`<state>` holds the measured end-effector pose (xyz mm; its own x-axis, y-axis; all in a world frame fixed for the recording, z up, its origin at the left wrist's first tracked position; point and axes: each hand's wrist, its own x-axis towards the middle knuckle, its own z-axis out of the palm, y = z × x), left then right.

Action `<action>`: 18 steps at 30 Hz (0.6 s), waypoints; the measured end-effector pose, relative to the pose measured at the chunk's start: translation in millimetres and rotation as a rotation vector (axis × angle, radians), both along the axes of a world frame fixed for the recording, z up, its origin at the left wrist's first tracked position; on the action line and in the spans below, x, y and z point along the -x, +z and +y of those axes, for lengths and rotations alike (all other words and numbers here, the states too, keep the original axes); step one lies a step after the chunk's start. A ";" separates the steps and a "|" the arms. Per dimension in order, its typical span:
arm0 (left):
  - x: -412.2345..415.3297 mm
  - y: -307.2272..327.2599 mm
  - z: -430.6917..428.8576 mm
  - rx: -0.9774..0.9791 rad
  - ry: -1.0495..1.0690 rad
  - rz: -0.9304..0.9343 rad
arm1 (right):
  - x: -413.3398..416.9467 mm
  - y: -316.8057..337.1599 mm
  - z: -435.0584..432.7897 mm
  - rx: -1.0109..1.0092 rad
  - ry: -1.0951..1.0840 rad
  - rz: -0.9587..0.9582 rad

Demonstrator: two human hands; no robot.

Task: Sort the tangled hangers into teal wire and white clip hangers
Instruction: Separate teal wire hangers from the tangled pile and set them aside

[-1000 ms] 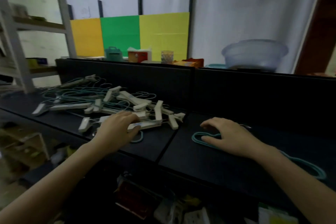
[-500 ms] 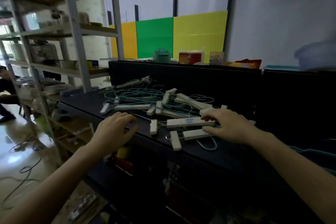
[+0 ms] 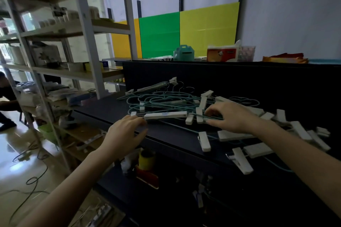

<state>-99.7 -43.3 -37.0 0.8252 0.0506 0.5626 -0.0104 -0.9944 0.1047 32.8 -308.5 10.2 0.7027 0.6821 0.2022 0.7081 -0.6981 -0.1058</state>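
Note:
A tangle of teal wire hangers (image 3: 162, 100) and white clip hangers (image 3: 238, 134) lies on the black table (image 3: 166, 134). One white clip hanger (image 3: 166, 115) with a long bar lies at the pile's near left. My left hand (image 3: 127, 131) is at the table's front edge, its curled fingertips at that bar's left end; I cannot tell whether they grip it. My right hand (image 3: 234, 118) reaches into the pile's middle, finger and thumb pinching a teal wire beside a white clip (image 3: 199, 118). More white clips (image 3: 241, 163) spread to the right.
A metal shelf rack (image 3: 86, 29) loaded with boxes stands left of the table. A black back panel (image 3: 239, 79) rises behind the pile, with a teal box (image 3: 184, 53) and a tissue box (image 3: 221, 54) above it. Cables lie on the floor; a person crouches at the far left.
The view swung left from the table's right part to the pile. My right hand left the lone teal hanger and moved into the tangle; my left hand shifted to the long white bar's end.

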 end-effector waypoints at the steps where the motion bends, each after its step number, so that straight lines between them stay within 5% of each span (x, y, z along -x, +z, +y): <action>1: -6.8 -0.9 6.6 0.005 -0.008 0.001 | -5.3 0.7 7.0 0.005 0.001 0.003; 18: -151.3 23.2 122.1 0.017 -0.018 0.009 | -126.2 48.6 132.7 0.059 -0.049 -0.126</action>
<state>51.6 78.8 -13.8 0.8310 0.0451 0.5545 -0.0275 -0.9922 0.1220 159.1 -175.8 58.8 0.7069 0.6610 0.2515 0.6782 -0.7344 0.0239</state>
